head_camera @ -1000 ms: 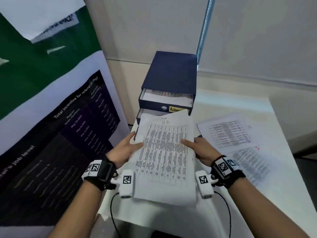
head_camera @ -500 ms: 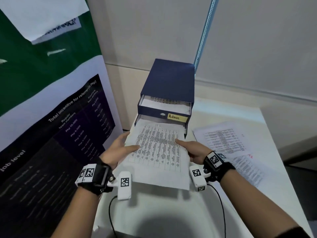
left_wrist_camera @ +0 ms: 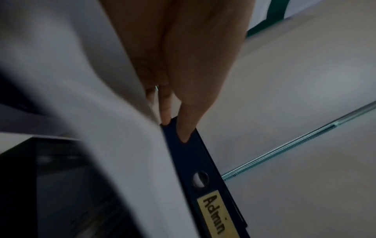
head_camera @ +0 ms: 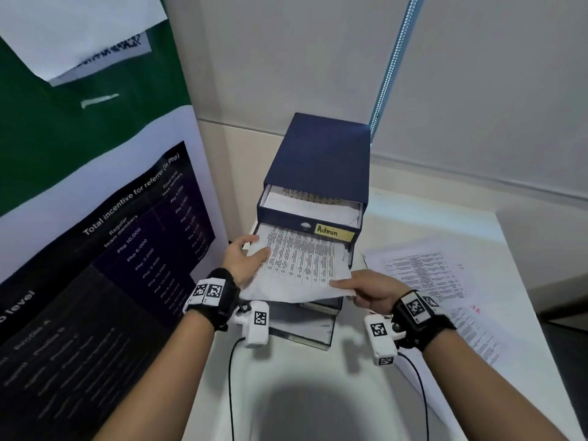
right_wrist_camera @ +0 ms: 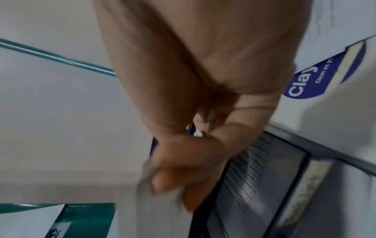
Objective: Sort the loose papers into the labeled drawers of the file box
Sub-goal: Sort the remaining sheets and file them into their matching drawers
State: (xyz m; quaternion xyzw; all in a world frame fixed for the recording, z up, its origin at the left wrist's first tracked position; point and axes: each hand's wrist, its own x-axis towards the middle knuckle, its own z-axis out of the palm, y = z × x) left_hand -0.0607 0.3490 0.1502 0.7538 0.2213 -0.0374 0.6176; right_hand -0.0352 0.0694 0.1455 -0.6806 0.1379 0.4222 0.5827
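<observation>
Thin printed paper sheet [head_camera: 302, 265], sagging

A white table [head_camera: 318, 393] carries the work. To the left stands a large poster [head_camera: 95, 233] with green, white and dark purple panels and printed pay figures. A beaded blind cord [head_camera: 394, 58] hangs against the pale wall [head_camera: 286, 58] behind.

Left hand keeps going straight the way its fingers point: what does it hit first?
Probably the Admin drawer front. In the left wrist view the left hand's fingers already overlap its near end, beside the sheet they hold. Actual contact is unclear.
</observation>
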